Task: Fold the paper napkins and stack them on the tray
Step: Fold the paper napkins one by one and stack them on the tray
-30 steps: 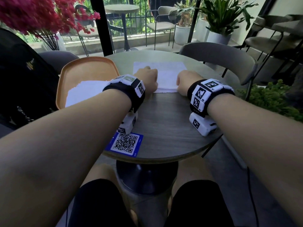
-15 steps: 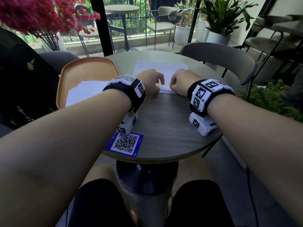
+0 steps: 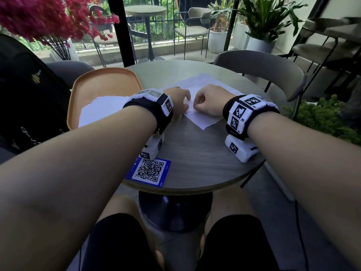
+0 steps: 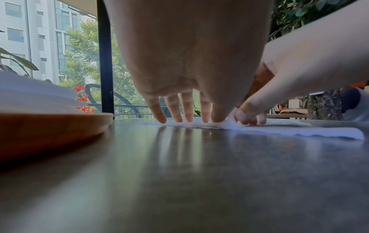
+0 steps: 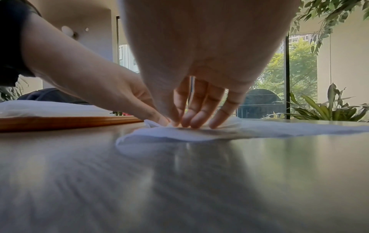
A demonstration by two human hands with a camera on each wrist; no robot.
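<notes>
A white paper napkin [image 3: 207, 122] lies at an angle on the round grey table [image 3: 195, 153], one corner pointing toward me. My left hand [image 3: 178, 103] sits on its left part, with straight fingers [image 4: 187, 113] pressing down on the paper [image 4: 299, 130]. My right hand [image 3: 207, 103] is curled just beside it, and thumb and fingers [image 5: 191, 116] pinch a rucked-up bit of napkin [image 5: 259, 129]. The two hands almost touch. On the left stands an orange tray [image 3: 101, 81] holding a stack of white napkins [image 3: 101, 108].
A blue QR sticker [image 3: 150, 170] lies near the table's front edge. A grey chair [image 3: 263, 65] stands behind the table on the right. A black bag [image 3: 29, 94] and red flowers [image 3: 39, 16] are to the left of the tray.
Both hands have slid together from the napkin's near edge to meet over it. The napkin has turned from square-on to corner-first and is rucked between the hands.
</notes>
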